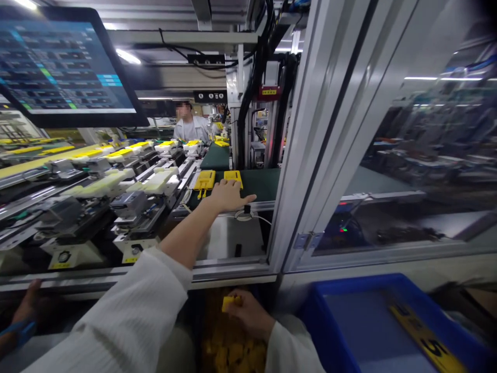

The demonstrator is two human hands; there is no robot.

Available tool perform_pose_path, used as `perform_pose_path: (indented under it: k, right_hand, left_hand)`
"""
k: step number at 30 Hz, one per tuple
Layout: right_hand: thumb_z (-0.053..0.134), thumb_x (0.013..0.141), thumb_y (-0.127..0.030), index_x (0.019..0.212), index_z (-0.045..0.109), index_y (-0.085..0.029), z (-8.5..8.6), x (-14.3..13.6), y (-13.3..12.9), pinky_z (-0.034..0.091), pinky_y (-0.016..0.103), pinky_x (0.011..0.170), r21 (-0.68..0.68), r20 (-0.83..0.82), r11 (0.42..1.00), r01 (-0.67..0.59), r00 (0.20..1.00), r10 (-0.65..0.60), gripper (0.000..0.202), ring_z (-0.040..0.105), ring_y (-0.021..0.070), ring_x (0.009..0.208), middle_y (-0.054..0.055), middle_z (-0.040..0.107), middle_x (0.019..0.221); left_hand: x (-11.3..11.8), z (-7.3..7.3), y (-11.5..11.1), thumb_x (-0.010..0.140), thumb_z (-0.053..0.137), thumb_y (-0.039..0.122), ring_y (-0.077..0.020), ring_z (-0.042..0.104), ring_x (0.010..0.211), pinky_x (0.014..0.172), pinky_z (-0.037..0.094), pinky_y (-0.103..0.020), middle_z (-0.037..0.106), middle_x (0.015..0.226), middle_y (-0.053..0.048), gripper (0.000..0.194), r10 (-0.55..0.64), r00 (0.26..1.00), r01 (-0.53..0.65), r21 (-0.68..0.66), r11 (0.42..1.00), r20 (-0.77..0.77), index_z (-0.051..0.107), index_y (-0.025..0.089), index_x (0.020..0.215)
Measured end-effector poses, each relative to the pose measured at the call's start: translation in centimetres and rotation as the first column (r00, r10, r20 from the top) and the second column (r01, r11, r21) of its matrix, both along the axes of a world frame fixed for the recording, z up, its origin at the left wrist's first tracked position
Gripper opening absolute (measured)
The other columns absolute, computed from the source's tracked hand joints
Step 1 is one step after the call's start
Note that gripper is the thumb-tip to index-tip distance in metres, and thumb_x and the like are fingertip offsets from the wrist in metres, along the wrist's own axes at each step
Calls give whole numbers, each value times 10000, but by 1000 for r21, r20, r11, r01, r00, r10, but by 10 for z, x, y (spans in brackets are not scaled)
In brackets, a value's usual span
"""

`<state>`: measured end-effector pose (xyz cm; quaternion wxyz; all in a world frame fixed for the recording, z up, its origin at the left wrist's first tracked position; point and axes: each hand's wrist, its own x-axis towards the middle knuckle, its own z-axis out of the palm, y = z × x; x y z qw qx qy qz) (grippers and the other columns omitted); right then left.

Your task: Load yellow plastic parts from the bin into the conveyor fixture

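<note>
My left hand [229, 196] reaches forward over the green belt [261, 182], palm down with thumb and fingers spread. Its fingertips are at the near edge of a yellow piece [233, 176]; whether they touch it is unclear. Just to the left lies another yellow piece [205, 180] with narrow strips hanging from its front. Low in the view, my right hand [248, 312] pinches a small yellow part [230, 303] between thumb and fingers. Below that hand is a dim container holding several yellow parts [233, 352].
Fixtures [134, 207] with yellow pieces line the left. A monitor [66, 67] hangs upper left. A metal post [310, 134] stands right of the belt, above a blue bin [361, 282]. Another person's hand [29, 303] is at lower left; a person [191, 127] stands behind.
</note>
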<state>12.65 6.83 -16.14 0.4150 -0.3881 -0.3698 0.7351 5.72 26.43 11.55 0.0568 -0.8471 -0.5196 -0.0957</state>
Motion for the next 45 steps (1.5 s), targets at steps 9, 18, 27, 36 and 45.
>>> perform_pose_path:
  k: [9,18,27,36,45]
  right_hand:
    - [827,574,-416,766,587,-171,6,13,-38,283,186,460,-41,-94,912,407,908,-409,394,376,51,454,-81,478,508]
    - [688,786,-344,891,682,-189,110,59,-72,518,293,736,578,288,693,431,687,-667,187,644,177,797,46,703,851]
    - [565,889,-248,953,705,-241,153,34,-72,516,308,794,727,614,600,-334,708,-350,154,632,169,892,49,677,939]
    - [579,876,-230,1049,705,-241,142,28,-77,502,325,874,704,620,636,-318,711,-331,214,586,180,996,71,576,1054]
    - [608,839,-319,1033,671,-204,132,23,-80,525,319,785,513,610,852,-103,742,-277,234,635,177,885,59,656,993]
  left_hand:
    - [-48,-38,-123,787,590,194,-231,578,1047,966,416,-410,657,1069,-76,311,-457,673,303,347,887,582,578,222,1096]
    - [-34,-143,-262,735,717,385,-218,694,809,712,556,-318,717,922,-72,385,576,-134,288,-524,801,806,606,166,1031]
    - [-69,-148,-288,744,683,337,-213,669,871,739,539,-289,720,937,-31,389,534,147,238,-554,798,832,628,193,1101]
    - [-75,-155,-296,756,687,404,-211,676,843,715,543,-292,714,933,-44,389,615,38,372,-582,723,788,639,190,1078]
    - [-72,-157,-296,744,703,416,-214,679,819,719,546,-321,704,943,-59,438,674,-72,451,-579,679,735,600,193,1106]
